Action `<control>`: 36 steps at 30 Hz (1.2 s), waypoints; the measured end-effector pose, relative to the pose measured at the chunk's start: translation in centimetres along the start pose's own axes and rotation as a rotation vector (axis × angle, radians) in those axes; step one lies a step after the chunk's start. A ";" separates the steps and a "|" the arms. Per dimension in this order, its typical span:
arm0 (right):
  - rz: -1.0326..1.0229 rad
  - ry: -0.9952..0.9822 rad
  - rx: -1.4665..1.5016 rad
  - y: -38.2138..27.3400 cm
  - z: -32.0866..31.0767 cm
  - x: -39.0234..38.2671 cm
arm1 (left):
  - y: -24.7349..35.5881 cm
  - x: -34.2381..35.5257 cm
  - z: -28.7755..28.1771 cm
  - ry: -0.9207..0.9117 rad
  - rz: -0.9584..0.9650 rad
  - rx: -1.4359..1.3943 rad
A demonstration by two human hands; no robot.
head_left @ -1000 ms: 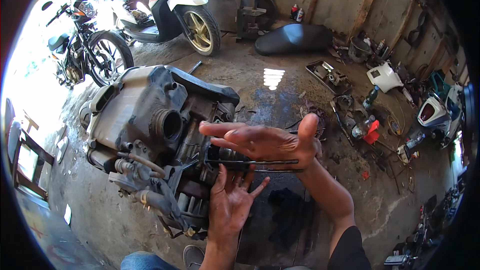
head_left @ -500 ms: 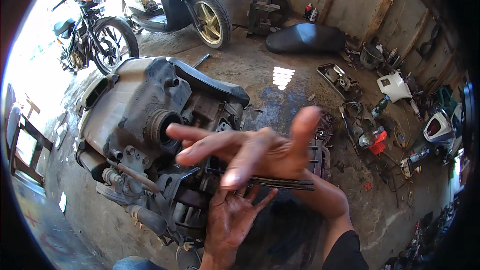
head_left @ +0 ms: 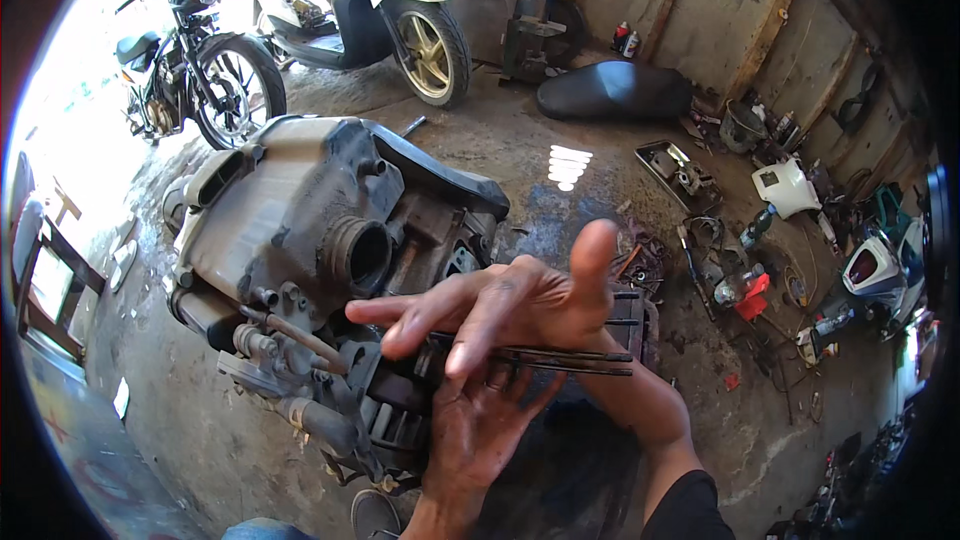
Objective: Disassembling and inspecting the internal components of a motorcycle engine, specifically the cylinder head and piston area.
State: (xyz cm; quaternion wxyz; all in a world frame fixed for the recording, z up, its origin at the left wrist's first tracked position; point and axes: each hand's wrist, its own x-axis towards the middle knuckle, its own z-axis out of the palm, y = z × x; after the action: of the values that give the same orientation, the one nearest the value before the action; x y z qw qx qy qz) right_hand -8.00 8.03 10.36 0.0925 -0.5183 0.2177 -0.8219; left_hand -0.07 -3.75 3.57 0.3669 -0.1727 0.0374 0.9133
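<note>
A: Largest first?
B: White-and-black scooter (head_left: 345, 28), upper left. Next, boxy, dusty grey-brown engine assembly (head_left: 290, 220), centre left.
A: Hands?
B: Bare right hand (head_left: 530, 308), centre: fingers spread, released, thumb raised. Bare left hand (head_left: 480, 430), lower centre, below it; fingertips hidden, so cannot tell whether they grasp.
A: Smallest?
B: Slim dark metal rods (head_left: 590, 370), right of centre, jutting rightward just below the right palm.

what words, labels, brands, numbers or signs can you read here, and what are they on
None reads clearly enough to quote.
White scooter: marking on its front, too small to read.
Red can: any label is too small.
Lower-left grey panel: reddish marks, too blurred.
</note>
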 end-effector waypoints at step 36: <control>-0.576 1.263 -0.726 -6.7 21.6 -1.5 | -0.2 2.2 -2.4 -0.079 0.016 0.073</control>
State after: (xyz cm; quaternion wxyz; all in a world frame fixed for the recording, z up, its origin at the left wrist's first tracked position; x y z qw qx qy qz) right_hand 12.46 8.91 20.10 -0.4410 0.0135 0.3414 -0.8299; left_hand -0.66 -2.64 0.57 0.3667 -0.1225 0.0577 0.9204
